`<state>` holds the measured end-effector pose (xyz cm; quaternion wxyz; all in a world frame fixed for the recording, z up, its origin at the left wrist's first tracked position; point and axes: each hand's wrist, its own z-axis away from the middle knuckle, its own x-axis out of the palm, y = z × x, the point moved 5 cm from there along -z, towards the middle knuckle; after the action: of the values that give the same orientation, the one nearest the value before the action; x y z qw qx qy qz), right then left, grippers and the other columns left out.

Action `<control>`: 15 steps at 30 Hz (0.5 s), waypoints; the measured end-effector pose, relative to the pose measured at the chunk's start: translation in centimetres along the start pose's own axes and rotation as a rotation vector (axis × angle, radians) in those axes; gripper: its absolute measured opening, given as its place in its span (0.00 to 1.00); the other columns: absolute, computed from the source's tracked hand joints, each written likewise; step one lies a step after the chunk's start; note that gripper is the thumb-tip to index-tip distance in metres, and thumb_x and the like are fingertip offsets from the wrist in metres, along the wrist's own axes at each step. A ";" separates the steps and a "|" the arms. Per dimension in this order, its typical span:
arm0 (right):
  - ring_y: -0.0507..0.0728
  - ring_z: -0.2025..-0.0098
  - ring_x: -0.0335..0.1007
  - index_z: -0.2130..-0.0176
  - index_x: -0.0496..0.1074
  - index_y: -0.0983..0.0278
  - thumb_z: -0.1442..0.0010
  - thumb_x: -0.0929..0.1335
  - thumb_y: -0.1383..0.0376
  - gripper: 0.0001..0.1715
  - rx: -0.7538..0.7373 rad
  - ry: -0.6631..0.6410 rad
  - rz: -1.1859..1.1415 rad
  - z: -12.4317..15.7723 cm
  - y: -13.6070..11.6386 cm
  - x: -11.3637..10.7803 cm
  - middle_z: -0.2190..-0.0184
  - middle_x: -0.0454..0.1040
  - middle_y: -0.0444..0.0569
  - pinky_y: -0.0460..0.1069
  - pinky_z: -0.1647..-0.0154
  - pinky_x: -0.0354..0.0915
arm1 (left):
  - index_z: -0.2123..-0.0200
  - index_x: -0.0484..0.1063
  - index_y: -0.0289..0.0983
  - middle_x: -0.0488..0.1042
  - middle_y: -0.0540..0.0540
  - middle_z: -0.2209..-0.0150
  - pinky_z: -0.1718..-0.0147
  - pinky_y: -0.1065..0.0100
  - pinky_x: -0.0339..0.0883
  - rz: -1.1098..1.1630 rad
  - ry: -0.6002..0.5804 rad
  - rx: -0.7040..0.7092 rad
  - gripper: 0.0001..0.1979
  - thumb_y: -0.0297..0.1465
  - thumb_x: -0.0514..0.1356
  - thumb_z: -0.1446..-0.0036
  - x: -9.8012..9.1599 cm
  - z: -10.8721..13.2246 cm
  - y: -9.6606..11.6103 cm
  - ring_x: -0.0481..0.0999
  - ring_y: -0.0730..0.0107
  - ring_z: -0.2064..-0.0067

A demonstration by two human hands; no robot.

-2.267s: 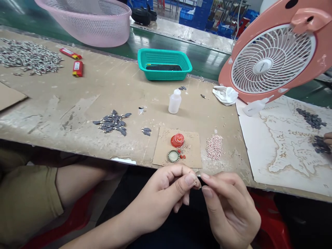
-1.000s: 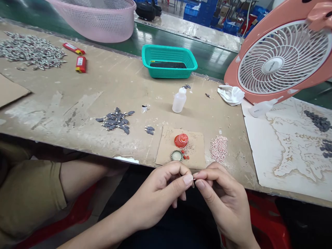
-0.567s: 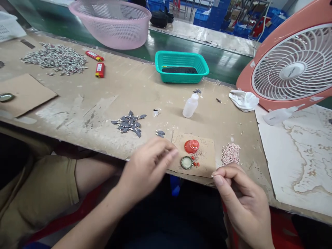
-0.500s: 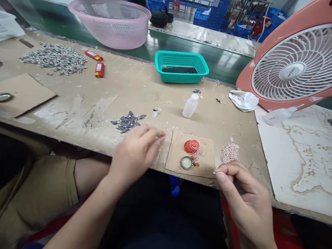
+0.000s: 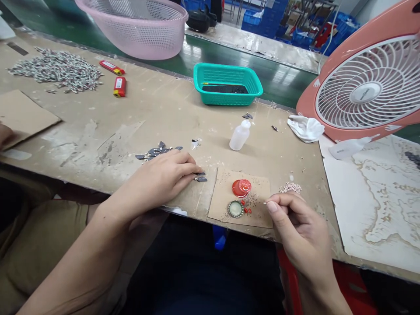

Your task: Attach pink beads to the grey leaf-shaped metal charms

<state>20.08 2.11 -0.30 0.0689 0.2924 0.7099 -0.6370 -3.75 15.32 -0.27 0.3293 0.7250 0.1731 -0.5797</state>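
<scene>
My left hand [image 5: 170,175] is closed beside a pile of dark grey leaf-shaped pieces [image 5: 154,152]. Its fingertips pinch one such piece at the table surface, and another grey piece [image 5: 201,179] lies just below. Between finger and thumb, my right hand [image 5: 295,227] holds a tiny pale bead [image 5: 265,203]. Behind that hand is a heap of small pinkish-white beads [image 5: 291,187], partly hidden by it. Between my hands, a cardboard square [image 5: 218,205] bears a small red cup [image 5: 241,188], an upturned bottle cap [image 5: 235,209] and red bits [image 5: 247,210].
Beyond the cardboard stand a white squeeze bottle [image 5: 239,136] and a green basket [image 5: 229,97]. An orange fan [image 5: 364,92] and crumpled tissue [image 5: 306,128] are at right. Farther left are red lighters [image 5: 120,86], a pile of small pieces [image 5: 57,70] and another person's hand [image 5: 4,134].
My left hand has come down onto the table, and two grey pieces now show at its fingertips. My right hand has moved slightly left and up with its bead. Another person's hand has appeared at left.
</scene>
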 end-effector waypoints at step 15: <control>0.49 0.74 0.61 0.67 0.75 0.59 0.36 0.68 0.62 0.08 -0.103 -0.033 0.291 -2.6 -1.4 1.4 0.76 0.65 0.39 0.46 0.71 0.60 | 0.57 0.69 0.41 0.71 0.44 0.58 0.51 0.58 0.62 0.294 0.266 -0.213 0.10 0.30 0.48 0.31 -0.5 2.6 1.0 0.71 0.57 0.53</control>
<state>18.91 4.99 0.74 0.1872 0.3776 0.6907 -0.5877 -5.12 12.92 0.20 0.4595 0.7735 0.1677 -0.4031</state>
